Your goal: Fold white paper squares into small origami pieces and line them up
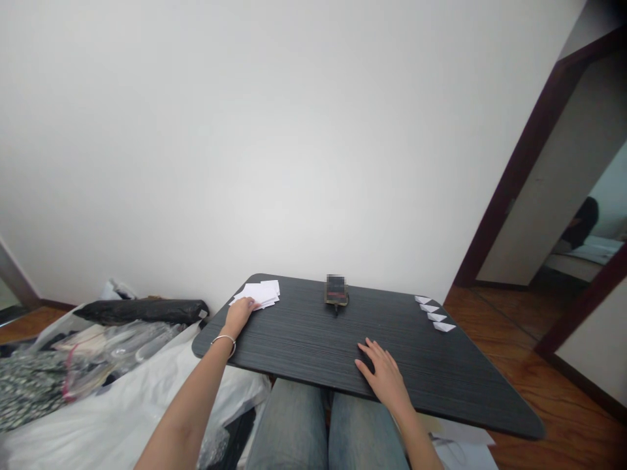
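My left hand [240,313], with a bangle at its wrist, is at the near edge of a loose pile of white paper sheets [262,294] on the table's left side. Its fingers are closed together on the paper; how many sheets they hold is hidden. My right hand [382,372] rests palm down near the front edge, fingers spread and nothing in them. Several small folded white papers [435,316] lie in a slanting, evenly spaced row at the right, beyond my right hand.
The dark wood-grain table [304,346] stands against a white wall [313,143]. A phone-like device [336,290] with a cable sits at its back middle. Plastic-wrapped bundles [137,346] lie at the left. At the far right, a person [582,222] shows through a doorway.
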Available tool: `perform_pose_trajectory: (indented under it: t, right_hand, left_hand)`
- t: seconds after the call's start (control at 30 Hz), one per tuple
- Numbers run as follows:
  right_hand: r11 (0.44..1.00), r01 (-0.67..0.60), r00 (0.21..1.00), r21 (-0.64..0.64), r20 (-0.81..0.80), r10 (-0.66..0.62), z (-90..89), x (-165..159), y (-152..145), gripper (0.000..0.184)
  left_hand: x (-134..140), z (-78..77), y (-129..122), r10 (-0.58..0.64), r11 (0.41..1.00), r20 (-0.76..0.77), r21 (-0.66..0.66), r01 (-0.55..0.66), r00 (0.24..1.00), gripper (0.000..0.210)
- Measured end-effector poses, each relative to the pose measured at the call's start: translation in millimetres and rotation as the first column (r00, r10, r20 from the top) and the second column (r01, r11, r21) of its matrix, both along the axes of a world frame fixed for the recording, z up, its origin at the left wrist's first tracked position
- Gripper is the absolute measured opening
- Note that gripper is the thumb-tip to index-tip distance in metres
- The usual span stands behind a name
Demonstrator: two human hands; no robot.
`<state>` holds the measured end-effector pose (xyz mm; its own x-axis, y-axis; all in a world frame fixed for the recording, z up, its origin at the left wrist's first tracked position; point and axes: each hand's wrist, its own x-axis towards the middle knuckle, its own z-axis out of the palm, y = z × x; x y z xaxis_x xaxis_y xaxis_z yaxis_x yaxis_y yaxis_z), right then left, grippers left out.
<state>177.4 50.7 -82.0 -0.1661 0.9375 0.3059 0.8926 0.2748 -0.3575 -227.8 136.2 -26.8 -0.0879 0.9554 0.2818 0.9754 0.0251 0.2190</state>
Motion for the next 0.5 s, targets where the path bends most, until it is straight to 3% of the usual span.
perform_pose_trajectory:
  t: [0.27, 0.5]
  right_hand:
    - [1.000, 0.004, 1.000, -0.004, 0.004, -0.004, 1.5, 0, 0, 0.044]
    - [1.000, 0.005, 1.000, 0.001, -0.004, -0.005, 2.0, 0, 0, 0.044]
  left_hand:
    - [-7, -11.1, 6, 0.024, 0.977, 0.052, 0.209, -0.035, 0.998, 0.023]
    - [-7, -1.2, -5, -0.055, 0.885, 0.116, 0.466, -0.005, 0.992, 0.019]
